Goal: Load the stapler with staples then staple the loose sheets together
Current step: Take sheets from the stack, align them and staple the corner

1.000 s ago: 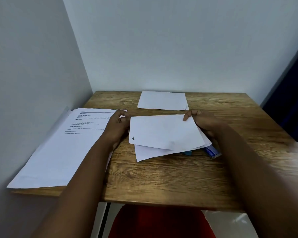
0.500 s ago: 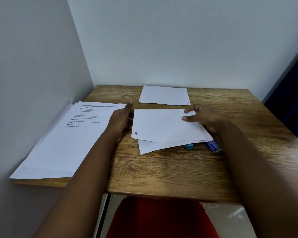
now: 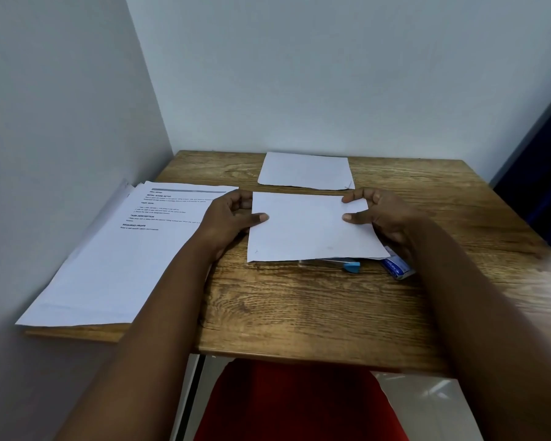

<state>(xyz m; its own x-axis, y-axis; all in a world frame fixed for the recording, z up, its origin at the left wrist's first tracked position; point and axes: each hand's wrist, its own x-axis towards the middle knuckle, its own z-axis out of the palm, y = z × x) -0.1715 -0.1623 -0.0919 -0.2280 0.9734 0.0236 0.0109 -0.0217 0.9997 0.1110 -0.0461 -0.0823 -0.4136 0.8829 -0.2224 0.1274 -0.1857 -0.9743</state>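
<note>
A small stack of loose white sheets [image 3: 306, 227] lies in the middle of the wooden table [image 3: 299, 307]. My left hand [image 3: 229, 221] grips its left edge, thumb on top. My right hand [image 3: 379, 214] holds the right edge, thumb and fingertips on the top sheet. Under the stack's near edge the stapler [image 3: 347, 265] peeks out, showing a metal rail and a light blue tip. A blue staple box [image 3: 396, 267] lies just right of it, partly under the sheets and my right wrist.
Another small white sheet [image 3: 306, 170] lies at the back of the table. A larger pile of printed pages [image 3: 124, 249] covers the left side and overhangs the left edge. Walls close in on the left and behind. A red seat [image 3: 299, 405] shows below the front edge.
The fanned sheets have been squared into one aligned stack. Both hands shifted to grip its left and right edges with thumbs on top.
</note>
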